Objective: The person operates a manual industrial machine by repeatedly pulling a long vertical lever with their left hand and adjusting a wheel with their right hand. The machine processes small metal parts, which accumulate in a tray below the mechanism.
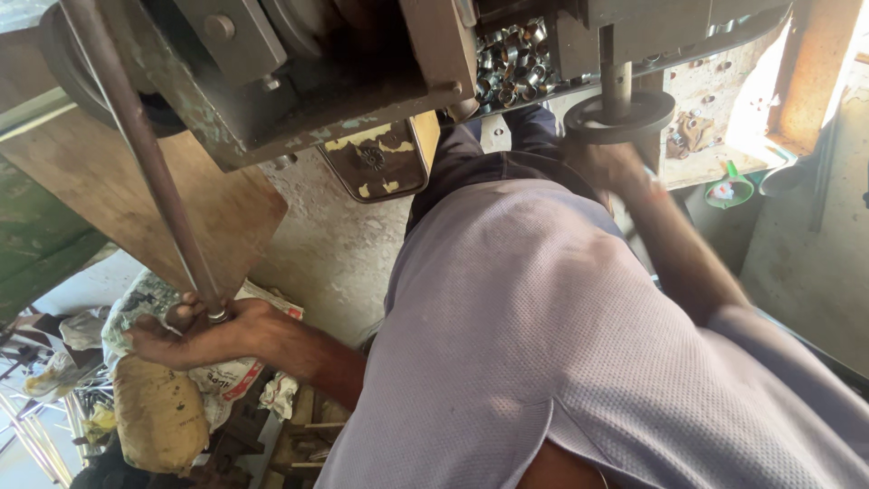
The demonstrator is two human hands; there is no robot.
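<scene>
A long metal bar (145, 163) is gripped near its lower end by the left hand (195, 330), with the fingers curled tight around it. The bar slants up to a big green machine (272, 81) at the top of the view. The right hand (611, 167) is blurred, so it cannot be told if it is closed; it is seen just under a dark round wheel (620, 116) on the machine. A heap of small shiny metal rings (511, 59) is piled on the machine, between the two hands. A light purple shirt (543, 344) fills the middle. Stuffed sacks (158, 398) are seen on the floor below the left hand
</scene>
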